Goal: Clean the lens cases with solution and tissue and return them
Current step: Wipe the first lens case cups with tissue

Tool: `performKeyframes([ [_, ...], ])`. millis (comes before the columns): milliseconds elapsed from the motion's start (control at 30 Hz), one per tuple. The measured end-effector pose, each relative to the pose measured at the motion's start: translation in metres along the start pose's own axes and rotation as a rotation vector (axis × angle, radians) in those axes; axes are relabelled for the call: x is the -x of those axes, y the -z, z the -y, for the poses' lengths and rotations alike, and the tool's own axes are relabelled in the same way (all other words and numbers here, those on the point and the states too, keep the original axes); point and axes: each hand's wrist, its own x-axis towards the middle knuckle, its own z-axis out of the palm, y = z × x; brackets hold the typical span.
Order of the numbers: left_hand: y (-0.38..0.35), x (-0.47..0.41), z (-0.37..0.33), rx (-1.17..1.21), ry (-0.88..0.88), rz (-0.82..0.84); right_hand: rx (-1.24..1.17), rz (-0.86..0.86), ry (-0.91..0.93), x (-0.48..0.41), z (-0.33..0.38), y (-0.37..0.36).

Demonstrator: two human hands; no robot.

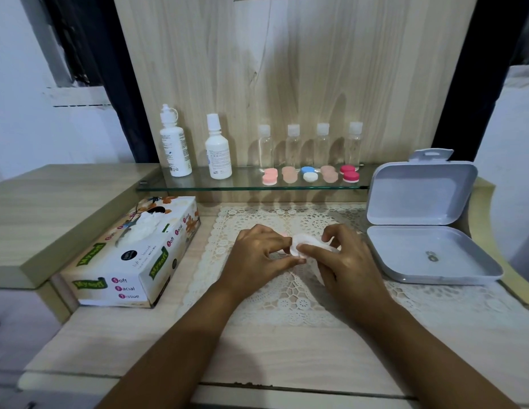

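My left hand [259, 255] and my right hand [343, 261] meet over the lace mat [287, 302]. Between them is a white tissue [298, 245], pinched by my right thumb and fingers. My left hand's fingers curl round a small pinkish lens case [283, 235], mostly hidden by the fingers and tissue. Several more lens cases [310, 174] in pink, peach, blue-white and red lie in a row on the glass shelf [251, 187]. Two white solution bottles [217, 152] stand at the shelf's left end.
A tissue box [133, 261] lies left of the mat. An open white plastic box [428, 249] sits at the right with small metal rings inside. Several clear capped bottles [292, 149] stand behind the cases against the wooden back panel.
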Motion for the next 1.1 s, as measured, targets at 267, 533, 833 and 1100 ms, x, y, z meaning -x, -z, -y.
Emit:
performKeyframes([
  [267,0.004,-0.002,0.0,0.042,0.05,-0.022,-0.002,-0.016,-0.044,0.0,-0.01,0.001],
  [533,0.004,-0.004,0.004,0.113,0.101,-0.074,0.012,-0.002,-0.042,0.001,-0.01,0.001],
  [833,0.002,-0.003,0.004,0.143,0.104,-0.058,-0.033,0.02,-0.013,0.002,-0.005,0.001],
  [1100,0.002,-0.003,0.001,0.133,0.108,-0.028,-0.036,0.012,-0.094,0.001,-0.007,-0.001],
])
